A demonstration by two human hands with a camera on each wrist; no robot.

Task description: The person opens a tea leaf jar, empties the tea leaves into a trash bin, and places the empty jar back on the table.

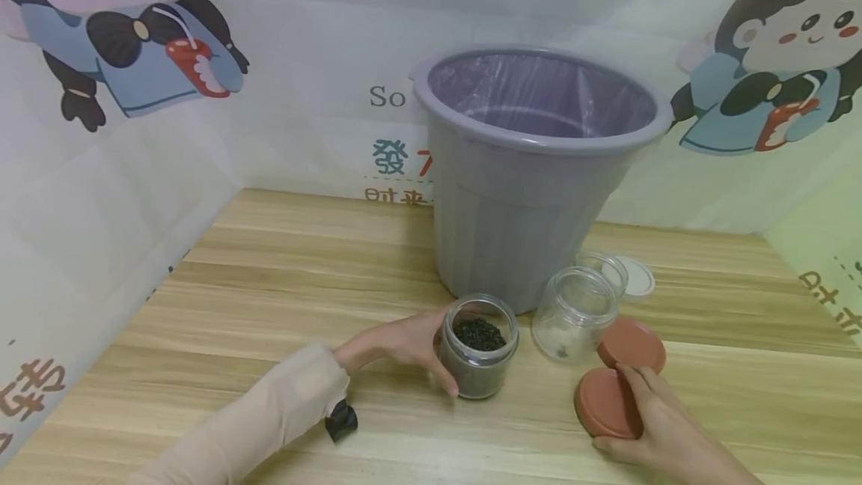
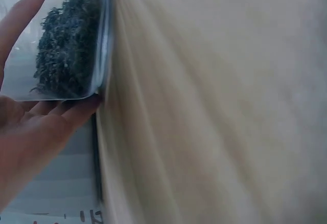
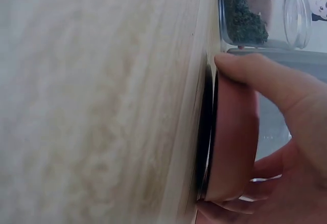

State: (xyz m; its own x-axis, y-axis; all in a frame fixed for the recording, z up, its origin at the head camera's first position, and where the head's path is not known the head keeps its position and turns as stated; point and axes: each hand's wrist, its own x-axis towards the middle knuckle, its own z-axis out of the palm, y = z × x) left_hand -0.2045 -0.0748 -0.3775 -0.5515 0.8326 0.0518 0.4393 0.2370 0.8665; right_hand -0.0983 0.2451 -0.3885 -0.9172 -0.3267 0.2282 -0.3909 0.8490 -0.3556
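A clear glass jar [image 1: 480, 376] about half full of dark dried leaves [image 1: 480, 334] stands lidless on the wooden table. My left hand [image 1: 411, 343] grips it from the left, thumb on the near side. In the left wrist view the leaves [image 2: 69, 42] show through the jar wall between thumb and fingers. My right hand [image 1: 663, 425] holds a reddish-brown round lid [image 1: 608, 403] by its edge, close over the table; the right wrist view shows the lid [image 3: 235, 137] between thumb and fingers. A second such lid [image 1: 633, 344] lies just behind it.
A lilac trash bin [image 1: 512, 223] with a clear liner stands behind the jar. Right of it are an open glass jar [image 1: 572, 320], another clear jar [image 1: 609, 269] and a white disc [image 1: 636, 279]. A small black object [image 1: 341, 421] lies by the left sleeve.
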